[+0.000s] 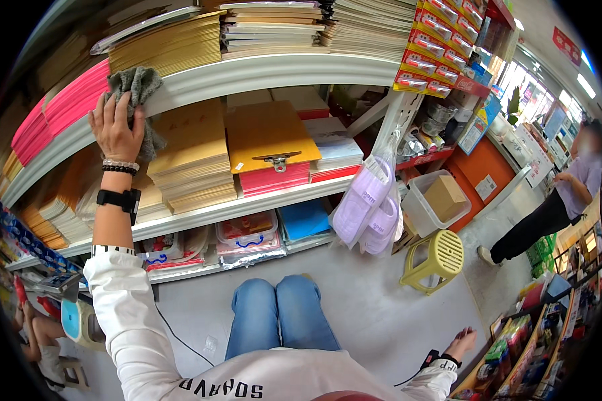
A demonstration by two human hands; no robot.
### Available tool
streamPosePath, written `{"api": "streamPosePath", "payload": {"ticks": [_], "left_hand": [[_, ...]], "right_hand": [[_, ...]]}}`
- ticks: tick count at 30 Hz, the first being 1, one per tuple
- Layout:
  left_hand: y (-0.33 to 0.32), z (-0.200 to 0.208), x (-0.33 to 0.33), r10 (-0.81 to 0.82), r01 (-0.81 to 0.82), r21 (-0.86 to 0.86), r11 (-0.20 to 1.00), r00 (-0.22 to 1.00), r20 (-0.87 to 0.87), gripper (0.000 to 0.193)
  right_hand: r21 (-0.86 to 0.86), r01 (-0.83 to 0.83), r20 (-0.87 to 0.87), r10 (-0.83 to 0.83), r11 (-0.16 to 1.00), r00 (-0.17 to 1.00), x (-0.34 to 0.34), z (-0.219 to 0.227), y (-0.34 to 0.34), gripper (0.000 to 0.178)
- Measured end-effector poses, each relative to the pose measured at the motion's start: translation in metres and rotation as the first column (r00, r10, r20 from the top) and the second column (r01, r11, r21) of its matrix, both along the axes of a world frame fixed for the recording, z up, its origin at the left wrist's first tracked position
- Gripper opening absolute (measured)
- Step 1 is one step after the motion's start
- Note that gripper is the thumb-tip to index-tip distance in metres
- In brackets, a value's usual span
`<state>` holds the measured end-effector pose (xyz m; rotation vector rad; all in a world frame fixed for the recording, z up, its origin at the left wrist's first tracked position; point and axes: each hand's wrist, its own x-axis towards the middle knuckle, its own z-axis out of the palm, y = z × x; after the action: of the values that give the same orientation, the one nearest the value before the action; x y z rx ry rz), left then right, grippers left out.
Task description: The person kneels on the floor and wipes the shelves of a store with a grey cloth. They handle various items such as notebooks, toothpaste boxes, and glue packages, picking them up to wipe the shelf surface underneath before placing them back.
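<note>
One head-worn fisheye looks down — jeans (295, 321) below, white shelf (267, 72) close ahead.

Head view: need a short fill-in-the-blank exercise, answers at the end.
1. The cloth is in the person's ____ hand.
2. The clipboard lies on ____ paper.
3. In the picture, the slippers hang to the clipboard's ____.

Missing words: left; pink; right.
</note>
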<state>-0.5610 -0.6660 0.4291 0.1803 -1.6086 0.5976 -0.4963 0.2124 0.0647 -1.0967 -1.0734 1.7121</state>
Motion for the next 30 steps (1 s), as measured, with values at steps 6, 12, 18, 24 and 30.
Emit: {"api": "streamPosePath", "payload": {"ticks": [6,12,18,24,30], "left_hand": [[0.019,-0.008,-0.012,-0.1,0.097,0.047,0.994,0.993,0.059,0.031],[-0.008,-0.002,0.023,0.045,-0.04,-0.026,0.999,0.976,0.212,0.04],[0.018,0.002,0.015,-0.163,0.119,0.272,0.955,0.976,0.145,0.03],[0.055,0.01,0.014,-0.408,0.326,0.406,0.854,0.904,0.131,0.028],[0.094,0.006,-0.007,-0.542,0.483,0.294,0.825,0.823,0.17,0.034]], "right_hand": [[0.054,-0.333,-0.034,0.335,0.942,0.942,-0.063,0.022,-0.104,0.027],[0.077,-0.513,-0.003,0.515,0.855,0.857,-0.04,0.062,-0.172,0.027],[-0.01,-0.491,-0.041,0.49,0.871,0.871,0.015,0.047,-0.166,0.026],[-0.032,-0.523,0.039,0.524,0.851,0.851,0.05,0.047,-0.191,0.024],[0.008,-0.602,-0.011,0.602,0.798,0.798,0.004,0.075,-0.225,0.023]]}}
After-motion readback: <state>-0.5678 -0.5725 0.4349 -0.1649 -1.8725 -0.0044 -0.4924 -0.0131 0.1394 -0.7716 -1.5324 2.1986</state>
